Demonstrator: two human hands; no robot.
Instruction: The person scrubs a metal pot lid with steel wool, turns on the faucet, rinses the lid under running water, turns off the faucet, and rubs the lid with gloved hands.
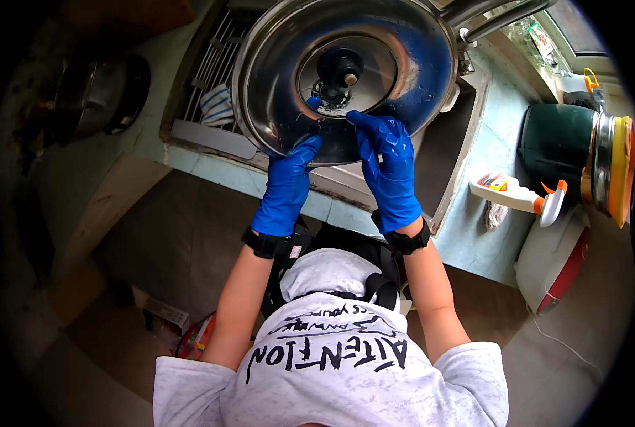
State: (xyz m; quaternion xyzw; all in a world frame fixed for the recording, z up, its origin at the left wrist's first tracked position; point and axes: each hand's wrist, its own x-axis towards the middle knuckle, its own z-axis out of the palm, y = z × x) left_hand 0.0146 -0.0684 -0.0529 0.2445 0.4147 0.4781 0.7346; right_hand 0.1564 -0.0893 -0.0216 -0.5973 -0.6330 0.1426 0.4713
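Observation:
A wide, shiny round stainless-steel basin [275, 64] is tilted over the sink, its inside facing me. A dark round shape with a pale spot shows at its centre; I cannot tell whether it is a part or a reflection. Clear wet streaks glisten beside it. My left hand [289, 181], in a blue rubber glove, is closed on the near left rim, its thumb inside. My right hand [387, 167], also gloved in blue, reaches over the near rim. Its fingers are curled, with the fingertips against the inner wall; anything between them is hidden.
The sink [442, 146] lies beneath, with a wire rack [221, 53] and striped cloth [218, 105] at left. Steel faucet parts [502, 20] stand at upper right. A spray bottle [506, 191], dark green container [556, 146] and white-and-red appliance [549, 267] are on the right.

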